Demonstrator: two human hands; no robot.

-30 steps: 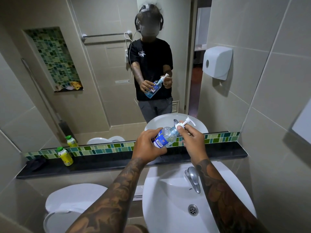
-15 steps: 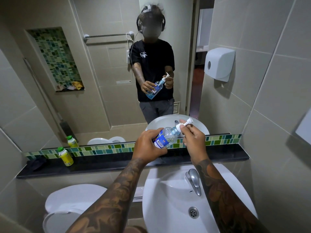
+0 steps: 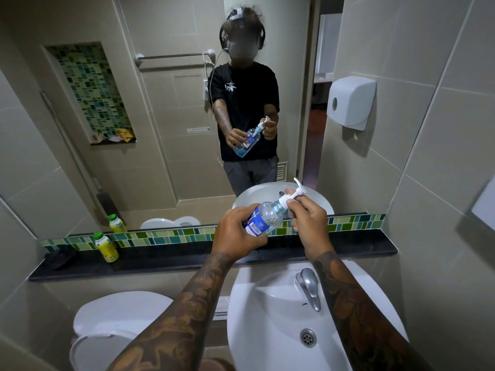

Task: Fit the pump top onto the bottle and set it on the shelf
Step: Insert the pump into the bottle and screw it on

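Observation:
My left hand [image 3: 235, 234] grips the body of a clear bottle [image 3: 265, 216] with a blue and white label, tilted with its neck pointing up and to the right. The white pump top [image 3: 293, 195] sits at the bottle's neck, and my right hand [image 3: 308, 218] pinches its collar with fingertips. Both are held in the air above the dark shelf [image 3: 187, 259] that runs under the mirror. The mirror shows the same grip from the front.
A yellow bottle with a green cap [image 3: 105, 247] stands on the shelf at the left, beside a dark cloth [image 3: 60, 257]. Below are a white sink [image 3: 267, 330] with a chrome tap [image 3: 308, 287] and a toilet [image 3: 107, 330]. A paper dispenser [image 3: 351, 101] hangs on the right wall.
My right hand's fingers have shifted around the pump collar, and the spout now points up and away. The bottle stays in my left hand at about the same place.

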